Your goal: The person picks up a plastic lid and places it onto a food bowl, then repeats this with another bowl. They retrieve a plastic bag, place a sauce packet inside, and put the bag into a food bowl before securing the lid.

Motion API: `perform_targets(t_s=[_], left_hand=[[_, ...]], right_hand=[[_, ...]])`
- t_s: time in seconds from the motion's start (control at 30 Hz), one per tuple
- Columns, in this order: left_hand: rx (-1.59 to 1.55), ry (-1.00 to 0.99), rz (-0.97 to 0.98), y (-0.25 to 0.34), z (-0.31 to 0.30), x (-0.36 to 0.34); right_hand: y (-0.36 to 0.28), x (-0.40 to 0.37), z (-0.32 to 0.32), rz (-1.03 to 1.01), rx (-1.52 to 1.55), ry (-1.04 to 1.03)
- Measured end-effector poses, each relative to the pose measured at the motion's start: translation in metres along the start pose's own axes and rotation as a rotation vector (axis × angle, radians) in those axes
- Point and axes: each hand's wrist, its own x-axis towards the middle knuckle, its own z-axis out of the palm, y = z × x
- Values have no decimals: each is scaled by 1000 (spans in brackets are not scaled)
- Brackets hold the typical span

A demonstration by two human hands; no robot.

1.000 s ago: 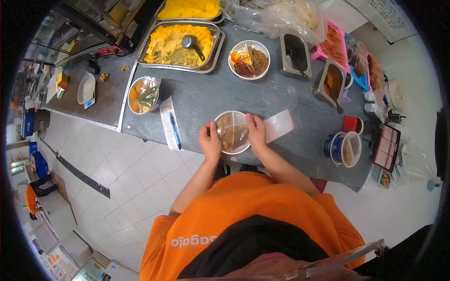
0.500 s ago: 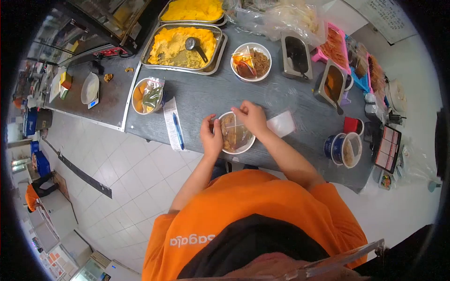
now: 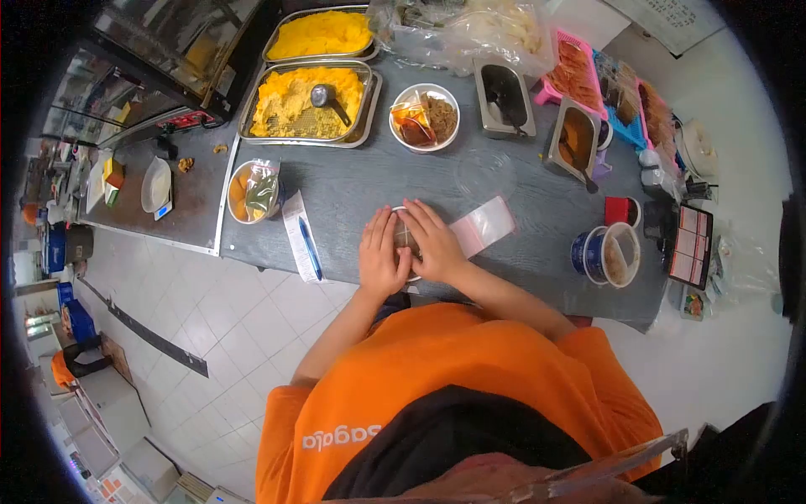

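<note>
A round bowl with a clear lid (image 3: pixel 407 238) sits near the front edge of the dark counter, mostly hidden under my hands. My left hand (image 3: pixel 382 254) lies over its left side, fingers stretched out flat. Over the right side rests my right hand (image 3: pixel 434 244), its fingers also straight on the lid. Brown food shows faintly through the gap between them. Just right of my right hand is a white and pink sticker pad (image 3: pixel 484 227). A loose clear lid (image 3: pixel 484 175) lies behind it. To the left are a paper receipt (image 3: pixel 295 227) and a blue pen (image 3: pixel 310 247).
Farther back stand an open bowl (image 3: pixel 446 139) of shredded food and packets, trays of yellow mash (image 3: pixel 294 92), and metal pans (image 3: pixel 504 99). A bowl (image 3: pixel 239 200) with round items is at left; stacked tubs (image 3: pixel 606 256) are at right. One person in orange (image 3: pixel 64 370) is far left.
Both hands have moved from the bowl's rim to lie flat over its lid. The sticker pad shows more pink and sits turned. My view has shifted slightly.
</note>
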Motion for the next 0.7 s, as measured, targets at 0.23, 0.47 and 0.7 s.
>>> perform_targets(t_s=[0.23,0.47,0.7], left_hand=[[-27,12,1,4,-5,-5],[3,-76,-58,13,-20,-17],[-176,-135,-34,44,9,-29]], right_hand=[[16,-5,2,-98,94,70],[81,-15,-31,426,-399,258],[85,-29,-70,304,-252,388]])
